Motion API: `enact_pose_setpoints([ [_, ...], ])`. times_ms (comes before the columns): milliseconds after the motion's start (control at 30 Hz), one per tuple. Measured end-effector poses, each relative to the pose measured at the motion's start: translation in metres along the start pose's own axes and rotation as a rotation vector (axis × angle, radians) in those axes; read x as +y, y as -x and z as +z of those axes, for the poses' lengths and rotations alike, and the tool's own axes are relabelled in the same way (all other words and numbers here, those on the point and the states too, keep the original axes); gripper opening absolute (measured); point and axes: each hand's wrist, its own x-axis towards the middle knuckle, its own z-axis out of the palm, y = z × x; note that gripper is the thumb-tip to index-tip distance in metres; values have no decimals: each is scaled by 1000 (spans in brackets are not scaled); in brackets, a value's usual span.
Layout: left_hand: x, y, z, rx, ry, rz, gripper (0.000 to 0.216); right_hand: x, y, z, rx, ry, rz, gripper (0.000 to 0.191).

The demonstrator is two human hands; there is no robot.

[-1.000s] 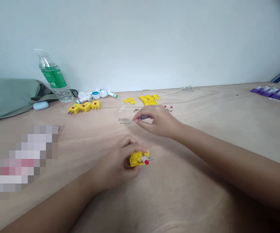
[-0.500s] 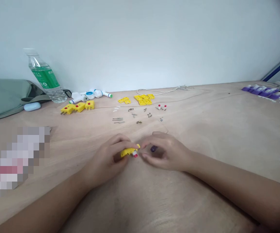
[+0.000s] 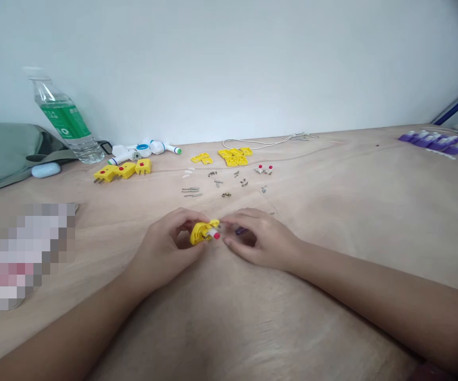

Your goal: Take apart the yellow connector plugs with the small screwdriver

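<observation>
My left hand [image 3: 169,238] is closed on a yellow plug shell [image 3: 199,234], thumb below and fingers above. Its inner side is turned towards my right hand. A white switch with a red button [image 3: 216,236] sits at the shell's right side. Just right of it is my right hand [image 3: 266,235], its index fingertip close to the shell's upper edge; whether they touch I cannot tell. Tucked under the curled fingers of that hand is what looks like a screwdriver with a dark purple handle [image 3: 241,231], mostly hidden. Anything tiny between the right fingertips is too small to make out.
Beyond my hands lie small metal parts [image 3: 226,194], metal pins [image 3: 190,189], yellow shells [image 3: 235,157] and two red-and-white switches [image 3: 264,169]. Yellow plugs [image 3: 125,170] and a water bottle [image 3: 67,124] stand left. Purple pieces [image 3: 437,142] sit far right.
My left hand has tilted the yellow shell, so more of its inside and the red button show. Both hands have shifted slightly up and left, and the view has turned a little.
</observation>
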Motion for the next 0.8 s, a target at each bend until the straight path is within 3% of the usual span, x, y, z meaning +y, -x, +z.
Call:
enact_pose_setpoints([
  [267,-2,-4,-3,-93,378,-195,29,2,-9,6,-68,44,-1,24],
  [800,-9,-2,-8,-260,536,-245,32,15,-7,3,-29,9,-45,24],
])
